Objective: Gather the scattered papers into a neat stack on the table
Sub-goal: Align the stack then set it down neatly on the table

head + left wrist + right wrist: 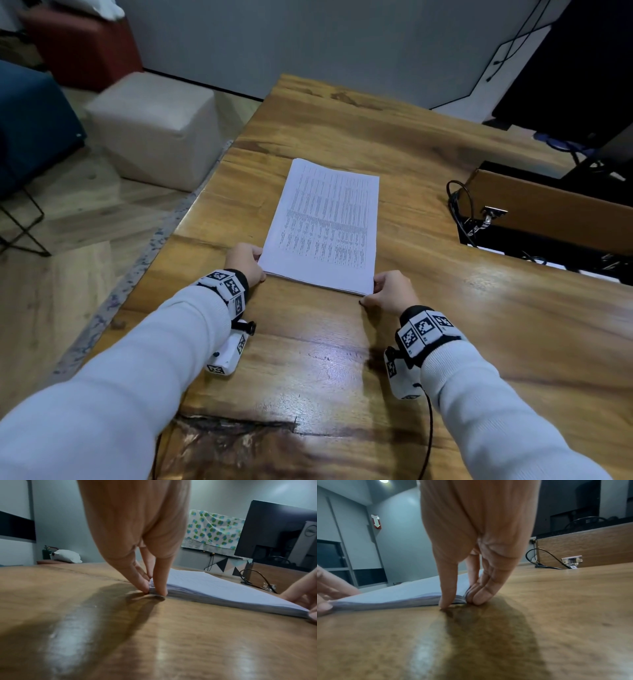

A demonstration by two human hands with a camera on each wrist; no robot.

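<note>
A stack of white printed papers point(325, 226) lies flat on the wooden table point(329, 370), squared and lengthwise away from me. My left hand point(245, 262) is at its near left corner. In the left wrist view that hand point(152, 590) has its thumb straight down against the near edge of the papers point(223, 588) and straight fingers against the left side. My right hand point(383, 289) is at the near right corner. In the right wrist view it point(460, 600) presses the papers point(402, 592) the same way, fingertips on the table.
A raised wooden panel point(548, 205) with black cables point(460, 205) stands at the right. A dark monitor point(582, 68) is behind it. A beige ottoman point(154, 126) sits on the floor past the table's left edge.
</note>
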